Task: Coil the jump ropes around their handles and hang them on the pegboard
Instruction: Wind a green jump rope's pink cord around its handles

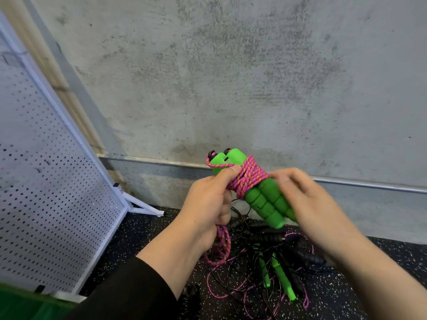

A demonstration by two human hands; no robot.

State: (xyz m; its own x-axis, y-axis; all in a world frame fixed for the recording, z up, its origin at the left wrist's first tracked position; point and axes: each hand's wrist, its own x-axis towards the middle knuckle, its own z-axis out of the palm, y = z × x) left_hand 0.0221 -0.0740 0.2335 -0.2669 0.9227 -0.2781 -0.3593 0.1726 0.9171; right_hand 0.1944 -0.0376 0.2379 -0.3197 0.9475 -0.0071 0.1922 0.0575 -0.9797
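Observation:
Two green foam handles lie side by side, held up in front of the wall. A pink-and-orange rope is wound in several turns around their upper half. My left hand grips the bundle from the left, thumb pressed on the coils, and the rope's loose tail hangs from under this hand. My right hand pinches the rope at the coil's right side, fingers over the handles. The white pegboard stands at the left.
A tangle of other jump ropes with black handles, green handles and thin black and pink cords lies on the black speckled floor below my hands. A concrete wall rises behind. The pegboard's white foot juts out on the floor.

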